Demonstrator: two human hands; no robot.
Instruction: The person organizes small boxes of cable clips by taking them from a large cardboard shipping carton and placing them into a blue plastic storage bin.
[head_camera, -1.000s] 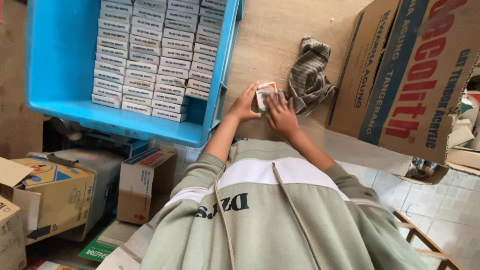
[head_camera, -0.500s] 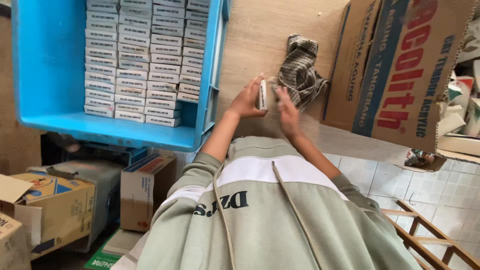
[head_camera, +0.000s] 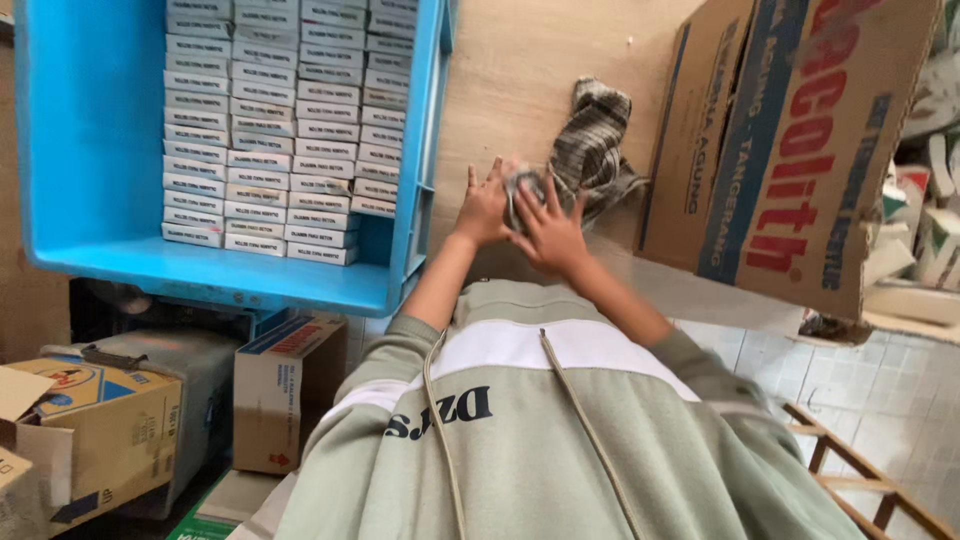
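Small box is gripped between left hand and right hand, over the counter beside the blue crate, apparently for handling.

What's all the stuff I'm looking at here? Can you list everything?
crate: one, blue, upper left on the table
small boxes: many, white, stacked in rows inside the crate
cloth: one, striped grey, on the table beyond the hands
large carton: one, brown with red and blue print, right
cartons: several, brown, on the floor, lower left
small item: one, blurred, between both hands
left hand: on the item
right hand: on the item
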